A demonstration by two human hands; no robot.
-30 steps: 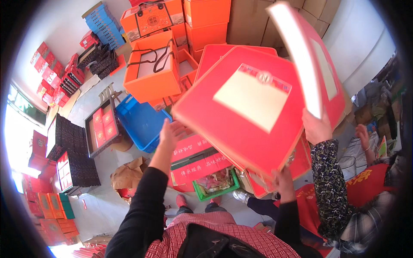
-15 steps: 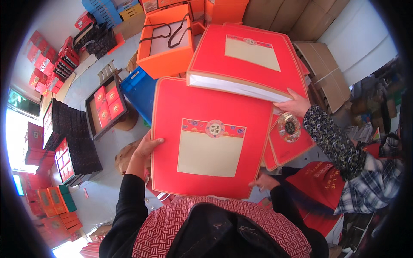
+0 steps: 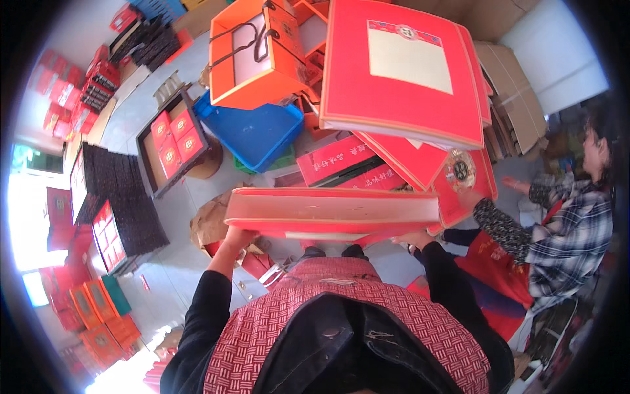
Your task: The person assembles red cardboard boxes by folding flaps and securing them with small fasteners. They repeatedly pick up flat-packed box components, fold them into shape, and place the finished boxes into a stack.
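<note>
Between my two hands is a thick stack of large red printed sheets (image 3: 331, 209), tilted so its long layered edge faces up at me. My left hand (image 3: 241, 237) grips the lower left end, its fingers partly hidden by the sheets. At the right end my right hand (image 3: 415, 239) holds the same stack, with its fingers mostly out of sight. Beyond it, a second stack of red sheets with a cream panel (image 3: 410, 62) lies on other red pieces. A red sheet with a round gold emblem (image 3: 461, 172) lies to the right, by a co-worker's hand (image 3: 468, 197).
A co-worker in a plaid sleeve (image 3: 566, 253) stands close on my right. Ahead are an orange box with dark cords (image 3: 252, 52), a blue tray (image 3: 252, 134) and red printed boxes (image 3: 341, 164). Left are a black tray of small red boxes (image 3: 172, 148) and dark stacked trays (image 3: 134, 217).
The stack has tipped from face-up to edge-up. My right hand has risen from its lower corner to grip its right end. The co-worker's hand has left the second stack.
</note>
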